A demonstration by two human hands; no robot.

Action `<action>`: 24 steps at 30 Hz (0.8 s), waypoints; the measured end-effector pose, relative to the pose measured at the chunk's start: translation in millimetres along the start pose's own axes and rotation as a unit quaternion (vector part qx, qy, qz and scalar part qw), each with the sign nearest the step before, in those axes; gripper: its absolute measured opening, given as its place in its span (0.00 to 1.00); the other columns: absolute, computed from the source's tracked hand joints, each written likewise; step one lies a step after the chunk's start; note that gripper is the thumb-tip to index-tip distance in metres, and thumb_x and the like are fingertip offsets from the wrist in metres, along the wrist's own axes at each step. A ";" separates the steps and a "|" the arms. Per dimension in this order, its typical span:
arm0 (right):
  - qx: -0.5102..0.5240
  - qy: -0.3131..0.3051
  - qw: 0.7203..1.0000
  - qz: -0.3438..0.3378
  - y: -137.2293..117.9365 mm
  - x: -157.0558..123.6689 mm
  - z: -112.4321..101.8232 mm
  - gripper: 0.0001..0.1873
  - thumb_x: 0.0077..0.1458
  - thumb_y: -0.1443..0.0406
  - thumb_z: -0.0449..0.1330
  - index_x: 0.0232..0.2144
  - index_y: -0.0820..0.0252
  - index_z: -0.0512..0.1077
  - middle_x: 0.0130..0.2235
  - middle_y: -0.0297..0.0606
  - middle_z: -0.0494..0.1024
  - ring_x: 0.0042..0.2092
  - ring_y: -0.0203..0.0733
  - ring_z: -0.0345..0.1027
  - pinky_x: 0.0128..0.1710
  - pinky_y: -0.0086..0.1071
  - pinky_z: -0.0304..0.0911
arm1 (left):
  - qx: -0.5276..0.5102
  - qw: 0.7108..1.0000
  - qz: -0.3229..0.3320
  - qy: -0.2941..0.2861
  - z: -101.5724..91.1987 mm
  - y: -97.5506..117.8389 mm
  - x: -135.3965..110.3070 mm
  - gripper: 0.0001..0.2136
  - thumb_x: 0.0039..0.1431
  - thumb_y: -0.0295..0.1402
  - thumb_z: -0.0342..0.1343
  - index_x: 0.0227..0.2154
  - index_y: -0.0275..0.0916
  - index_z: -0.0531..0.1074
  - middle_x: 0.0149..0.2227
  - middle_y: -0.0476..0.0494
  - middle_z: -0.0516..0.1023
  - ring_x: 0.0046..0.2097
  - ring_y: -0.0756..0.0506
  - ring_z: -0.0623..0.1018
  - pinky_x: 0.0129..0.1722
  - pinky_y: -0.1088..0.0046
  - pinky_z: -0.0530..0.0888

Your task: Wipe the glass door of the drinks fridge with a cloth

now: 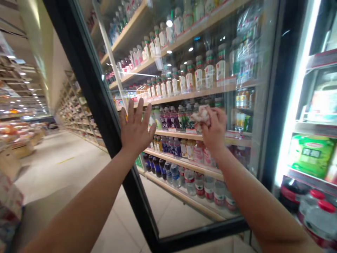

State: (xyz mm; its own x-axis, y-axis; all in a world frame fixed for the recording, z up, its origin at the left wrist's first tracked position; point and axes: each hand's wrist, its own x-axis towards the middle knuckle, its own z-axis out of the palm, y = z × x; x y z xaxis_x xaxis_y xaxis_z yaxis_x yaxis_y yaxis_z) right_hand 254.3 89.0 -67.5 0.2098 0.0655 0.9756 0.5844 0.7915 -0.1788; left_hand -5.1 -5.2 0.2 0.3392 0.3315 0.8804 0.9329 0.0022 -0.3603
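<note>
In the head view a glass door (168, 211) with a black frame (89, 70) stands swung out in front of me. My left hand (136, 130) lies with fingers spread at the door's left side, over the glass near the frame. Bunched in my right hand (216, 128) is a crumpled, pale cloth (202, 116), held up at the glass right of the middle. The palm side of both hands is hidden. Rows of bottles (189, 75) on wooden shelves show in the glass; I cannot tell how much is reflection.
On the right, a lit cooler holds a green package (312, 154) and large bottles with red caps (326, 207). A light tiled floor (60, 151) runs along the left aisle, between long shelving (76, 95) and produce-like displays (21, 137), which are blurred.
</note>
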 end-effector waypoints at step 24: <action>-0.118 -0.043 0.987 -0.105 -58.4 4.6 31.5 0.32 0.61 0.71 0.53 0.66 0.50 0.58 0.57 0.47 0.71 0.58 0.50 0.66 0.57 0.50 0.67 | -0.097 0.994 0.034 0.044 17.3 -9.9 -6.0 0.29 0.69 0.41 0.47 0.69 0.38 0.52 0.73 0.41 0.43 0.72 0.35 0.41 0.71 0.45 0.47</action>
State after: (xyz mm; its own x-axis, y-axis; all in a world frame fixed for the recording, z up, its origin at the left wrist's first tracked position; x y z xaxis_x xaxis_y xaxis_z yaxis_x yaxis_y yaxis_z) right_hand 196.4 62.2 -48.6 0.0045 -0.0259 0.9997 0.7758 0.6309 0.0129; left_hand -18.5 9.2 -6.8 0.4038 0.2410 0.8826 0.9103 -0.2019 -0.3613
